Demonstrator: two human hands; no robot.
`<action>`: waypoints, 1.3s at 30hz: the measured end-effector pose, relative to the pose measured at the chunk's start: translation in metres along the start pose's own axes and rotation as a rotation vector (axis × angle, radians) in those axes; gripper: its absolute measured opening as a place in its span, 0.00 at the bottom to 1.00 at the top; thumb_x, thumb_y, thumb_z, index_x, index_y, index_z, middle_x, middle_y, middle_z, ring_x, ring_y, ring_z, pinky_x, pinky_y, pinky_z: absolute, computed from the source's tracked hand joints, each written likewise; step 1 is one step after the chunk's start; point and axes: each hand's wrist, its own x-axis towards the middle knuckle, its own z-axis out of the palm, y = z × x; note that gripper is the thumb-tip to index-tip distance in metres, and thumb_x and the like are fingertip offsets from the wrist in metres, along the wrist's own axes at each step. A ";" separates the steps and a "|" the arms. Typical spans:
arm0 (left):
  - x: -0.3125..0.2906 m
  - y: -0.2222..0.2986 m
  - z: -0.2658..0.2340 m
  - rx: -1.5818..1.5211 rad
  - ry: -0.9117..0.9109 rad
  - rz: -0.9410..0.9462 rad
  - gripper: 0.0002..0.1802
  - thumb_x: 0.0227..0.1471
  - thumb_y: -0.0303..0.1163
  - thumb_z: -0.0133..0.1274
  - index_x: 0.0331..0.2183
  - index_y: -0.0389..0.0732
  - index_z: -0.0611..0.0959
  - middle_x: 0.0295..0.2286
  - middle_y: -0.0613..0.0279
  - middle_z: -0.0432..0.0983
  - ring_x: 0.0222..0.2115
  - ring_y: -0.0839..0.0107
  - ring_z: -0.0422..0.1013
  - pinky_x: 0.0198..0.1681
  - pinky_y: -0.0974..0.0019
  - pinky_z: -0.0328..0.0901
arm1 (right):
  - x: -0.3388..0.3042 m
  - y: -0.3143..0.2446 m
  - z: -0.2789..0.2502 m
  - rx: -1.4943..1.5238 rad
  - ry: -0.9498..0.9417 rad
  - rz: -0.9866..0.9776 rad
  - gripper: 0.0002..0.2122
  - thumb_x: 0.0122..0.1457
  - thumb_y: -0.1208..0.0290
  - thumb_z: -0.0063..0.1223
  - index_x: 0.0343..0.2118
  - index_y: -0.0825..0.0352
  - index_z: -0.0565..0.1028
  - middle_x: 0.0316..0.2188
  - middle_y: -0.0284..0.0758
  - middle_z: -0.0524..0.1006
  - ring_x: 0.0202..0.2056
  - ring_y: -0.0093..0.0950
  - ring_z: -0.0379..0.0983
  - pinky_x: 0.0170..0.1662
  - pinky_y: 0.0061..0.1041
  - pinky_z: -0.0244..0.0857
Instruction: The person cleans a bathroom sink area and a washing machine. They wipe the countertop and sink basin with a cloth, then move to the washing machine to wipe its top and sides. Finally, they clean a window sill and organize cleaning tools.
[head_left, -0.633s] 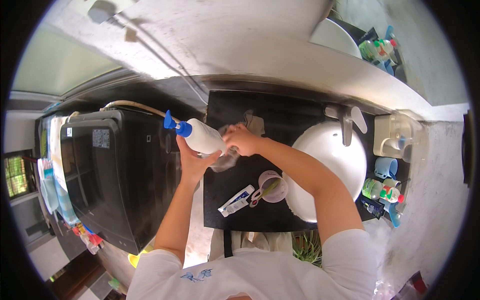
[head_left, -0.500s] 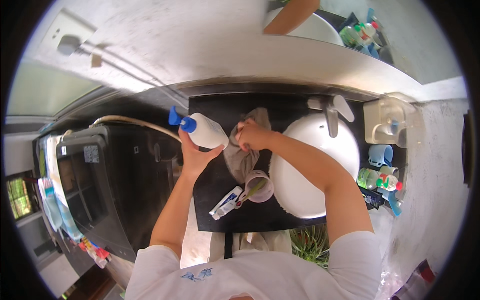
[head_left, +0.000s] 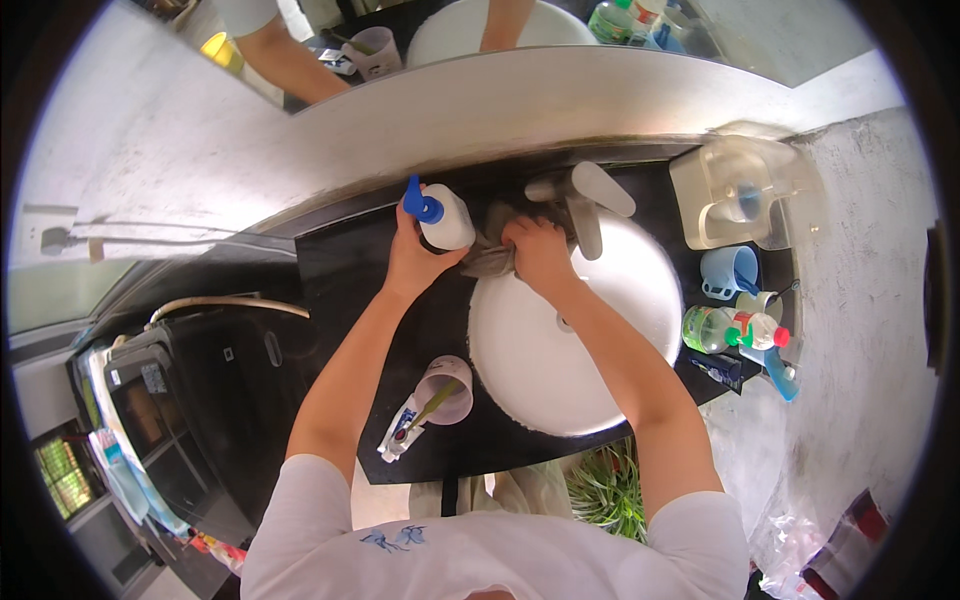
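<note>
My left hand (head_left: 412, 262) is closed around a white pump bottle (head_left: 452, 222) with a blue pump head, held above the far part of the black countertop (head_left: 350, 265). Beside it, my right hand (head_left: 540, 252) presses a crumpled grey-brown cloth (head_left: 488, 262) at the far left rim of the white washbasin (head_left: 515, 350), just left of the faucet (head_left: 588, 215). The fingers are bunched on the cloth, and part of it is hidden under them.
A pale cup (head_left: 444, 390) and a toothpaste tube (head_left: 400, 428) lie near the counter's front edge. Along the right stand a clear plastic container (head_left: 735, 195), a blue mug (head_left: 728, 272) and bottles (head_left: 708, 330). A mirror (head_left: 640, 30) hangs behind; a black appliance (head_left: 215, 400) stands left.
My right hand has moved the cloth from the counter left of the basin to its far rim near the faucet. My left hand has carried the pump bottle farther back. The view has shifted.
</note>
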 end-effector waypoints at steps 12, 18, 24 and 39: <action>0.039 0.010 0.047 0.158 -0.202 0.087 0.56 0.28 0.19 0.69 0.59 0.45 0.59 0.53 0.54 0.57 0.56 0.55 0.60 0.58 0.60 0.61 | -0.014 0.029 -0.038 -0.108 0.519 -0.087 0.08 0.42 0.78 0.55 0.28 0.60 0.76 0.32 0.26 0.75 0.39 0.30 0.70 0.43 0.32 0.61; 0.046 0.008 0.038 0.099 -0.375 0.059 0.55 0.33 0.20 0.68 0.61 0.45 0.57 0.55 0.56 0.57 0.56 0.60 0.59 0.60 0.59 0.58 | -0.048 0.020 -0.057 0.025 0.451 0.058 0.11 0.42 0.84 0.50 0.27 0.60 0.76 0.30 0.26 0.75 0.34 0.33 0.69 0.39 0.31 0.61; 0.023 0.011 0.048 0.123 -0.072 -0.089 0.44 0.38 0.25 0.65 0.56 0.41 0.62 0.50 0.51 0.69 0.51 0.53 0.67 0.53 0.59 0.64 | -0.049 0.008 -0.066 0.287 0.483 0.148 0.12 0.43 0.88 0.43 0.28 0.66 0.74 0.34 0.35 0.74 0.38 0.38 0.67 0.41 0.33 0.61; -0.150 0.019 -0.104 0.148 -0.232 -0.395 0.22 0.54 0.17 0.48 0.52 0.40 0.72 0.46 0.61 0.73 0.49 0.71 0.69 0.48 0.69 0.65 | -0.179 -0.028 -0.064 0.793 0.184 0.350 0.14 0.44 0.90 0.35 0.28 0.69 0.73 0.30 0.39 0.73 0.34 0.36 0.69 0.41 0.28 0.64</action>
